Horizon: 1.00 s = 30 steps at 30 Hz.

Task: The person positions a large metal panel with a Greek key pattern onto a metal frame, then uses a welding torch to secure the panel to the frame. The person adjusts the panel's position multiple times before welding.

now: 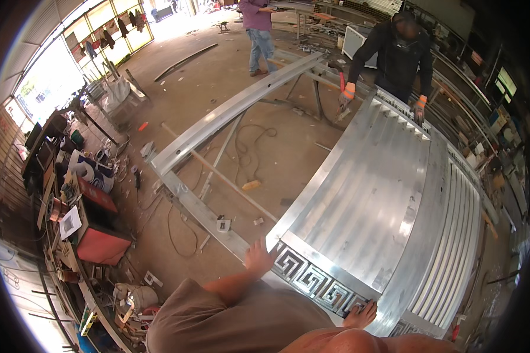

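A large silvery metal panel (365,206) with ribbed sections and a Greek-key strip (321,279) along its near end lies across a metal frame, close to my body. My left hand (259,257) touches the panel's near left corner, its fingers spread. Farther right, my right hand (361,316) curls its fingers over the near edge beside the key-pattern strip. At the far end a co-worker (397,53) in dark clothes and orange-cuffed gloves bends over the panel. One of that person's gloved hands (347,94) is near a red-handled tool (341,76); the other rests by the panel's far edge.
A long metal-beam frame (229,117) stands left of the panel, with cables (247,153) on the floor. A red box (103,238) and cluttered shelving line the left side. Another person (259,35) stands at the back. Metal lengths (465,112) lie at the right.
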Each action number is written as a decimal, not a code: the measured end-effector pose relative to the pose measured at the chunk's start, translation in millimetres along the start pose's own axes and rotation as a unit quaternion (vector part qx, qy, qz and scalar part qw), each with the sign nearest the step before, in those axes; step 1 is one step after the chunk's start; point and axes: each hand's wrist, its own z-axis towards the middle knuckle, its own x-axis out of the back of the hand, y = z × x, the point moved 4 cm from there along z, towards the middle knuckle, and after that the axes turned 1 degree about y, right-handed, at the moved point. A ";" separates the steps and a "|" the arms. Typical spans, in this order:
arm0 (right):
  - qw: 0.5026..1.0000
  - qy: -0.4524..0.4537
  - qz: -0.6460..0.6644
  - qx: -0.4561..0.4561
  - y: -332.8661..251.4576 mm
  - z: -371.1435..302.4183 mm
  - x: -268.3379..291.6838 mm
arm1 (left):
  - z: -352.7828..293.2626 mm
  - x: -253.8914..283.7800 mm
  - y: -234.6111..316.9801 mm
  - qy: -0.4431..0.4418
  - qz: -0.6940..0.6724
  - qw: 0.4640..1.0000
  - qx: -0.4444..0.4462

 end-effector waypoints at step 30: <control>1.000 0.007 -0.010 0.011 -0.6 2.8 2.9 | 1.5 4.6 8.3 0.011 0.029 1.000 -0.002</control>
